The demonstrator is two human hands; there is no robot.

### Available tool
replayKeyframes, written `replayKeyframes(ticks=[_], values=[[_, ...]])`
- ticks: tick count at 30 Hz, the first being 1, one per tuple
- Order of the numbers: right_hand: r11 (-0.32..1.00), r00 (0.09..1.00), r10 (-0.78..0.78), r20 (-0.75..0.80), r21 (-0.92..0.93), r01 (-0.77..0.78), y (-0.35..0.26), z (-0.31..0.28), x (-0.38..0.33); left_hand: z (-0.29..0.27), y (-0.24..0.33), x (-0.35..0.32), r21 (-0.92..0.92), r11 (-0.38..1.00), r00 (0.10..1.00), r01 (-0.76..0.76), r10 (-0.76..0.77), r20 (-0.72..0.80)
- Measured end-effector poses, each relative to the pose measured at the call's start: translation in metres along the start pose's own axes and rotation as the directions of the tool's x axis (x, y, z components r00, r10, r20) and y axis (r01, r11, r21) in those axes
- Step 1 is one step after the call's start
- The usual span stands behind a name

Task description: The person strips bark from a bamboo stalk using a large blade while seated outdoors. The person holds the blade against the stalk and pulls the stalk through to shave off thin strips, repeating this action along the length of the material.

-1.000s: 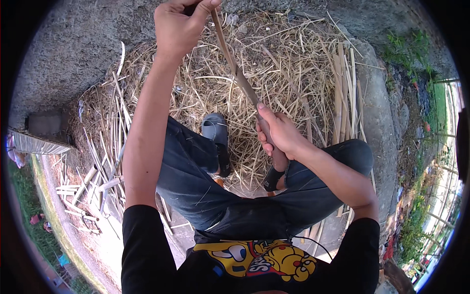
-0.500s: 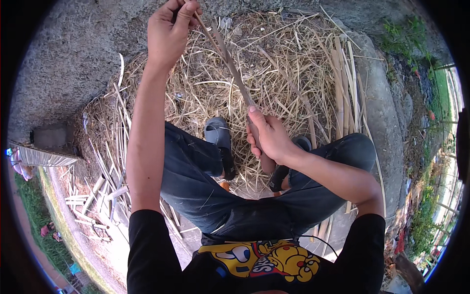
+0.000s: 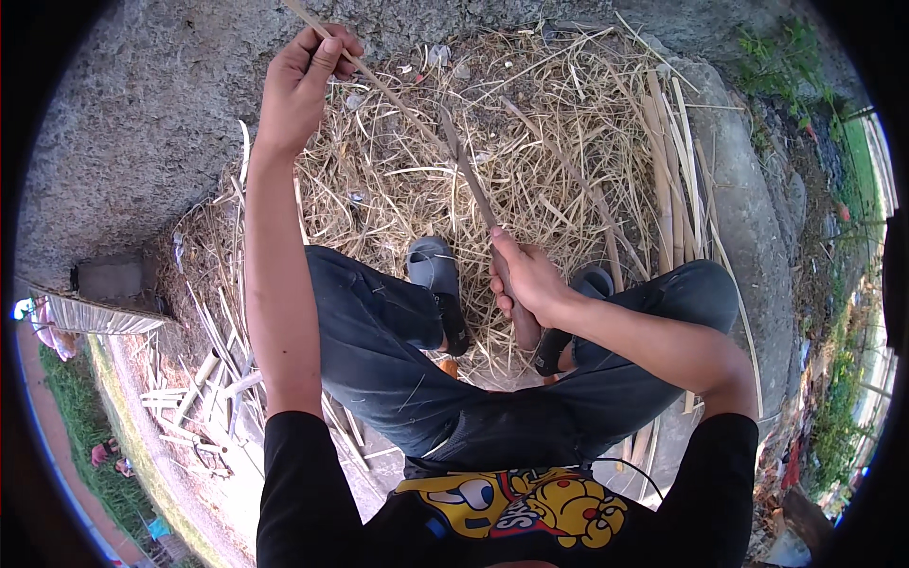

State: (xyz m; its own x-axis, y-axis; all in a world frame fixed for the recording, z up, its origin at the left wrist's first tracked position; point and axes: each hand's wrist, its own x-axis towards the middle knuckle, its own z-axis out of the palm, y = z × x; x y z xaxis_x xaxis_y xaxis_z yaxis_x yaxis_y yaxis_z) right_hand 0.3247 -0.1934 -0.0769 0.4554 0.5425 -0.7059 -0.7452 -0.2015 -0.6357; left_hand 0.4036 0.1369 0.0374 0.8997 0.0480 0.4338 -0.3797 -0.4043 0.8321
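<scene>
My left hand [image 3: 301,99], at the end of an outstretched arm, pinches a thin pale bamboo strip [image 3: 390,93]. One end of the strip sticks out past my fingers, and the rest slants down to the right toward a knife blade. The knife [image 3: 473,186] is long and narrow, with a dull brown-grey blade and a wooden handle. My right hand [image 3: 532,282] is wrapped round that handle between my knees, the blade pointing up and left. The strip's lower end overlaps the blade in the picture; I cannot tell whether they touch.
Shavings [image 3: 398,204] cover the ground around my sandals [image 3: 433,265]. Longer bamboo pieces [image 3: 666,170] lie along the stone edge on the right. More split bamboo [image 3: 204,383] is piled at the left. A rough grey wall [image 3: 142,123] rises at the far left.
My left hand has moved left and slightly down, and the strip now slants farther from the blade, its end showing beyond my fingers. My right hand keeps the knife at much the same angle.
</scene>
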Motion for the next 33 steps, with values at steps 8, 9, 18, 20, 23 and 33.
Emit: replayKeyframes(ticks=[8,9,18,20,23,33], values=[[1.0,1.0,0.014,-0.014,-0.006,-0.014,0.0,0.0,-0.001,-0.026,0.001,-0.012,-0.061,0.993,0.993,0.105,-0.102,0.056],[1.0,1.0,0.015,-0.013,0.013,-0.014,0.001,-0.001,0.0,-0.024,0.0,-0.012,-0.05,0.992,0.993,0.114,-0.112,0.046],[1.0,1.0,-0.002,-0.003,0.029,0.002,-0.003,0.0,-0.003,-0.007,0.012,-0.009,0.109,0.989,0.995,0.096,-0.092,-0.045],[0.999,1.0,-0.021,0.007,0.034,0.021,-0.008,0.002,-0.005,-0.003,0.013,-0.008,0.13,0.988,0.996,0.077,-0.072,-0.043],[0.995,0.993,-0.103,0.062,0.011,0.103,-0.018,0.006,-0.009,0.005,0.015,-0.005,0.119,0.993,1.0,0.009,-0.011,0.016],[0.947,0.936,-0.308,0.169,-0.039,0.319,-0.044,0.021,-0.014,0.029,0.017,0.0,0.106,0.993,0.997,-0.051,0.056,-0.044]])
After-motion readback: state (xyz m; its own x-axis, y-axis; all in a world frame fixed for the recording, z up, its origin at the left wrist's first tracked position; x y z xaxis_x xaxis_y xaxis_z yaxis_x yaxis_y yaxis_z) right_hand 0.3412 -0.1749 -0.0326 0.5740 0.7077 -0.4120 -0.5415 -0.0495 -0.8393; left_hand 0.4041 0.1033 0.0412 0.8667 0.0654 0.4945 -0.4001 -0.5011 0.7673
